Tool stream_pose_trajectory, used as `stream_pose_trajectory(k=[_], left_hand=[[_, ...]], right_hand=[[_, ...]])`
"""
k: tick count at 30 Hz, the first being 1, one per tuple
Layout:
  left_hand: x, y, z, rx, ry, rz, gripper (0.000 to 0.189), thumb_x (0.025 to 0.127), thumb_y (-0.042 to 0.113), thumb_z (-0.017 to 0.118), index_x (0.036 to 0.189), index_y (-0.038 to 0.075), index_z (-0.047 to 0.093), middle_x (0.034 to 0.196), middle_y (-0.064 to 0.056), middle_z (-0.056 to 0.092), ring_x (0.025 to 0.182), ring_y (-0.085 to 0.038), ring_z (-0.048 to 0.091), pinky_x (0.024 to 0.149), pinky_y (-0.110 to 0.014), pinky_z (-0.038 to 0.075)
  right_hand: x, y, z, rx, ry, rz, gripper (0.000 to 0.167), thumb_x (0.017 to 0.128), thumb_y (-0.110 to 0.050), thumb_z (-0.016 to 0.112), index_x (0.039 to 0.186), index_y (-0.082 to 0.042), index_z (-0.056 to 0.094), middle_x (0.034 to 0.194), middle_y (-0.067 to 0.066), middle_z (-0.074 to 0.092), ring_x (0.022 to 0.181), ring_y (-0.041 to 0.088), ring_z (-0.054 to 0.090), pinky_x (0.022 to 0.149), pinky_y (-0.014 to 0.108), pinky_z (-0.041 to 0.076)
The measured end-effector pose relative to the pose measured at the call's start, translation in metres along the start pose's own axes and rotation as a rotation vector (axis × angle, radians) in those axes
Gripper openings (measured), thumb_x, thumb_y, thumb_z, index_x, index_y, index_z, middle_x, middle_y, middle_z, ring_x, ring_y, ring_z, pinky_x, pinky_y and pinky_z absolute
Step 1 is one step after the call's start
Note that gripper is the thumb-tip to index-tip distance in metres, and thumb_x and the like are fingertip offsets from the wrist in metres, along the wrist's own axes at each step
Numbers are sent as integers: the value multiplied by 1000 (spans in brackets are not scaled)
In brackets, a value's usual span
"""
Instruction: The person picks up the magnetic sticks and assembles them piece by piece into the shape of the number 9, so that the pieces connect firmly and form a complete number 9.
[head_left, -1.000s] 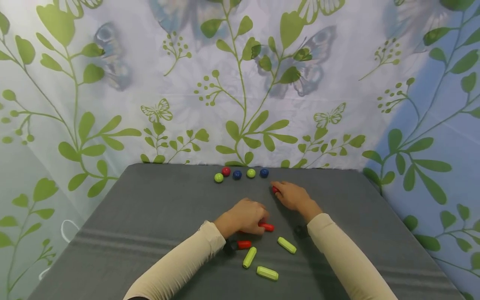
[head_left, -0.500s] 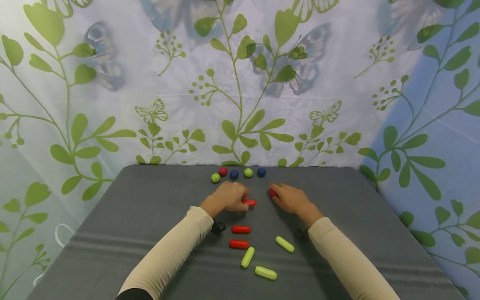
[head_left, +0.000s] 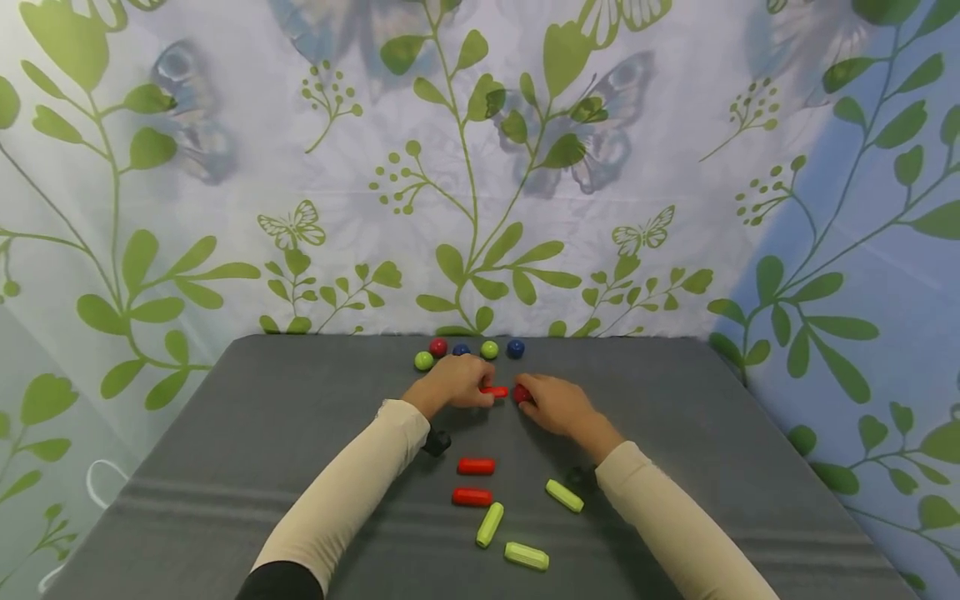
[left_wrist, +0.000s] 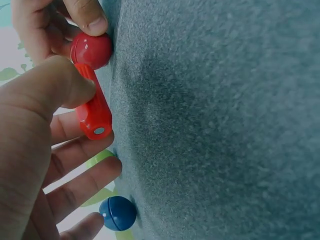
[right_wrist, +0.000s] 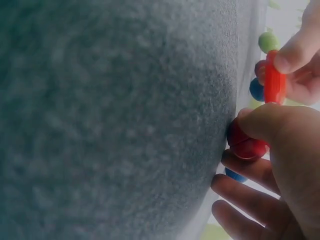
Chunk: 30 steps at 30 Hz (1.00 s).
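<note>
My left hand (head_left: 456,385) pinches a red faceted stick (left_wrist: 95,107) between thumb and fingers. A silvery disc shows on the stick's near end in the left wrist view. My right hand (head_left: 558,406) grips a red ball (right_wrist: 245,141) with thumb and fingers, low over the cloth. The stick's far end points at this ball and is very close to it; I cannot tell whether they touch. Just beyond my left hand are a blue ball (left_wrist: 118,213), partly hidden in the head view, and a green ball (head_left: 489,349).
Another green ball (head_left: 423,361), a red ball (head_left: 438,347) and a blue ball (head_left: 515,348) lie near the grey table's (head_left: 300,400) back edge. Nearer are two red sticks (head_left: 476,467) and three yellow-green sticks (head_left: 527,556). A leaf-patterned curtain (head_left: 480,167) hangs behind.
My left hand has carried the red stick away from the other sticks toward the back of the table. My right hand has brought the red ball left, closer to the stick.
</note>
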<state>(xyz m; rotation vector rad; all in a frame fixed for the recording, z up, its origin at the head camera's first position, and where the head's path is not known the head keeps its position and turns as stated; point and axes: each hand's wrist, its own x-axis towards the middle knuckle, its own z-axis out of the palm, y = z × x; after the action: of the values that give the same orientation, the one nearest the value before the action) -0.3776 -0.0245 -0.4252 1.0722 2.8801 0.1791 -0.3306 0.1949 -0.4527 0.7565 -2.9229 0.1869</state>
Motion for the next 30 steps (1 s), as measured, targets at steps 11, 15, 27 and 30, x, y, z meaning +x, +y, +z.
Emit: stream_pose_trajectory(k=[11, 15, 27, 30], left_hand=[[9, 0, 9, -15, 6, 10, 15, 87, 30, 73, 83, 23, 60, 75, 9, 57, 66, -12, 54, 60, -30, 43], [11, 0, 10, -34, 15, 9, 15, 85, 29, 73, 83, 23, 60, 73, 9, 57, 65, -12, 53, 59, -30, 42], [-2, -16, 10, -119, 120, -25, 27, 91, 34, 72, 112, 17, 69, 101, 4, 66, 88, -13, 60, 79, -34, 51], [-5, -23, 10, -81, 229, -46, 27, 93, 30, 70, 116, 15, 69, 110, 1, 65, 100, -20, 60, 88, -41, 49]], right_hand=[[3, -4, 0, -7, 9, 27, 38, 95, -28, 73, 129, -18, 61, 106, 2, 66, 84, 21, 62, 72, 44, 51], [4, -3, 1, -12, 4, 39, 36, 95, -28, 73, 128, -18, 61, 100, 0, 64, 79, 20, 59, 69, 44, 50], [4, -5, -1, -9, 10, 45, 37, 96, -29, 71, 129, -17, 61, 102, 2, 65, 79, 21, 61, 67, 45, 50], [4, -5, 0, -11, 4, 50, 35, 96, -30, 71, 128, -17, 61, 102, 2, 65, 79, 21, 61, 67, 44, 51]])
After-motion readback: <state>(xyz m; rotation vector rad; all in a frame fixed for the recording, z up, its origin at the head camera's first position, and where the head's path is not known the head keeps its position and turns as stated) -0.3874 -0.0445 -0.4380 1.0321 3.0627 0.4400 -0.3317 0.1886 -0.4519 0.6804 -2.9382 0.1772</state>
